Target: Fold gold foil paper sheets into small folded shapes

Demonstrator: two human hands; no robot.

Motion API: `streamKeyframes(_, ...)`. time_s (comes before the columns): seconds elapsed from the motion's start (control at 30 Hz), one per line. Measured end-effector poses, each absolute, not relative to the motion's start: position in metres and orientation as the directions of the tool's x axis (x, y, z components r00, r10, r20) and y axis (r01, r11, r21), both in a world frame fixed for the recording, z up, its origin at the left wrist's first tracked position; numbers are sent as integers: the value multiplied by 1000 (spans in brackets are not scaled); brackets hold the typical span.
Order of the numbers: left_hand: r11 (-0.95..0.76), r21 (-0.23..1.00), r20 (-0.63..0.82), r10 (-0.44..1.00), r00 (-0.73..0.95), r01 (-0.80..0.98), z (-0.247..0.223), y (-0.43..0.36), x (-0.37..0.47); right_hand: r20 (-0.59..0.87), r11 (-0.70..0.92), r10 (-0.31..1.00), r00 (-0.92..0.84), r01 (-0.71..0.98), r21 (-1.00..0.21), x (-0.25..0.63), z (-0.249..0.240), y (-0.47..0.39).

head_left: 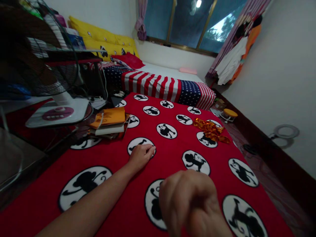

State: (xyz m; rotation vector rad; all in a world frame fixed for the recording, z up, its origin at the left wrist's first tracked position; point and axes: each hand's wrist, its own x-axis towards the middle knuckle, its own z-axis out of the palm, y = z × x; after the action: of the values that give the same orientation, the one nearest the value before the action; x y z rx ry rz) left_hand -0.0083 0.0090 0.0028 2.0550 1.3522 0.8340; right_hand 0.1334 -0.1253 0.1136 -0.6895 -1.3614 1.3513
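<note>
A red cloth (pixel 170 149) printed with black monkey figures in white circles covers the surface in front of me. My left hand (pixel 142 155) rests on it over one of the circles, fingers curled and thumb against them. Whatever those fingers hold, if anything, is too small or hidden. Much closer to the camera, my right hand (pixel 190 200) is raised above the cloth with its fingers bent inward in a closed grip. Its fingertips are turned away and slightly blurred, so their contents cannot be made out.
Orange envelopes and papers (pixel 111 120) are stacked at the cloth's left edge. Shiny orange wrappers (pixel 209 129) lie at the right. A fan (pixel 59 98) stands at left, a bed with a flag-patterned cover (pixel 158 85) behind, and a yellow-topped stool (pixel 229 113) by the wall.
</note>
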Motion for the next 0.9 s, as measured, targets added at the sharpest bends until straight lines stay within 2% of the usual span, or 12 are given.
streamKeyframes(0.1, -371, 721, 236, 926, 296, 585, 1, 8, -7, 195, 111, 952, -234, -329, -938, 127, 86, -95)
streamKeyframes(0.27, -424, 770, 382, 905, 188, 477, 5, 9, -12, 52, 43, 998, -40, -188, -981, 134, 24, -55)
streamKeyframes(0.33, -482, 700, 495, 859, 129, 527, 13, 12, -20, 31, 31, 1000, 2, -113, -993, 138, 8, -50)
streamKeyframes(0.4, -500, 581, 615, 786, 55, 642, 25, 20, -35, 21, 21, 1000, 0, -75, -997, 139, 0, -48)
streamKeyframes(0.47, -413, 449, 672, 741, 4, 792, 38, 31, -55, 17, 16, 1000, -16, -55, -998, 138, -1, -49)
streamKeyframes(0.57, -163, 304, 649, 757, -78, 939, 49, 49, -91, 16, 15, 999, -40, -36, -999, 135, 0, -50)
streamKeyframes(0.63, -71, 221, 587, 806, -75, 973, 52, 59, -114, 12, 10, 999, -46, -33, -999, 134, 2, -50)
streamKeyframes(0.77, -69, 114, 449, 893, 11, 991, 54, 67, -141, 13, 10, 999, -47, -54, -998, 135, 2, -50)
streamKeyframes(0.9, -74, 52, 420, 906, 46, 996, 59, 67, -144, 19, 17, 999, -38, -63, -998, 135, 3, -51)
